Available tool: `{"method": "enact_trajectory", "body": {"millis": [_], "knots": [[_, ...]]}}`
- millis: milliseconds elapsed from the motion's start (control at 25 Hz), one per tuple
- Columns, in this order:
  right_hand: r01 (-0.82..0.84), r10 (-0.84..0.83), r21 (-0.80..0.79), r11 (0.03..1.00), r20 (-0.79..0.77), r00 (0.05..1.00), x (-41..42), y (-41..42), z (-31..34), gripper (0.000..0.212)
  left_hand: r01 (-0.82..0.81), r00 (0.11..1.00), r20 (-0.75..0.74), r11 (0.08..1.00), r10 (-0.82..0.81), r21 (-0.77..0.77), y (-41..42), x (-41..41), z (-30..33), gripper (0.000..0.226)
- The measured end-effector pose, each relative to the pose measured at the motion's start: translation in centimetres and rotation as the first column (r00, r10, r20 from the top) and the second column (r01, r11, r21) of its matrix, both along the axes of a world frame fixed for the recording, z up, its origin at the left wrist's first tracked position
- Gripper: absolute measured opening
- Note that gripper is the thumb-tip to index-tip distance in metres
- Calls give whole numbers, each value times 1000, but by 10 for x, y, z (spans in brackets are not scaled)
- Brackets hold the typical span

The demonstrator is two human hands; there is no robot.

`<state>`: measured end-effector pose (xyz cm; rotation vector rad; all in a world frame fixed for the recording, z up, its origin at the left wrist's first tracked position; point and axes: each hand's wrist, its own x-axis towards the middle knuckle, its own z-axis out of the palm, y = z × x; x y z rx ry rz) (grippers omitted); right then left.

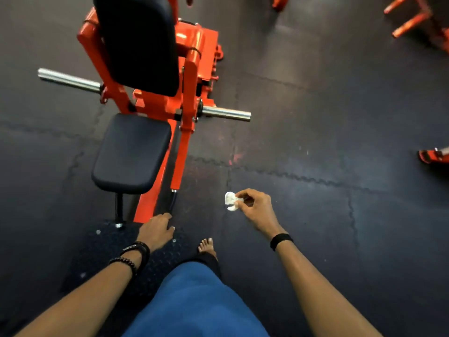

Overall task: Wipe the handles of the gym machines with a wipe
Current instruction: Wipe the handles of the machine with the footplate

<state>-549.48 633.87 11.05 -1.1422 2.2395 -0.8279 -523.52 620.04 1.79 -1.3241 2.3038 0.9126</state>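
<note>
Wipe (230, 201) pinched in right hand (257, 208); left hand (155, 230) grips handle (173, 201).

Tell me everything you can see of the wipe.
The wipe is a small white wad, crumpled and uneven, looking like tissue or thin cloth. The right hand pinches it between thumb and fingertips, so most of it sticks out to the left of the fingers. It is held in the air above the dark rubber floor, to the right of the orange machine, and touches nothing but the hand. It is not against the black handle that the left hand grips.
</note>
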Motion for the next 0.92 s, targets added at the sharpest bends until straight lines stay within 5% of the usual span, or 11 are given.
{"method": "enact_trajectory", "body": {"millis": [200,400,480,720,920], "knots": [[-302,302,22,953,-19,953,-44,-72,4,11,-348,901,-231,930,367,122,4,-62,22,48],[-596,594,84,799,44,803,-37,-149,2,7,-512,646,-641,858,414,39,-6,-90,72,51],[-718,716,85,691,62,696,-30,-171,-4,8,-584,592,-700,811,398,-33,-7,-95,81,45],[-935,922,86,344,156,354,-31,-230,-35,10,-838,466,-604,543,647,-64,7,-129,63,35],[-984,973,166,70,204,104,-35,-268,-54,14,-992,86,-380,113,921,48,41,-179,51,39]]}}
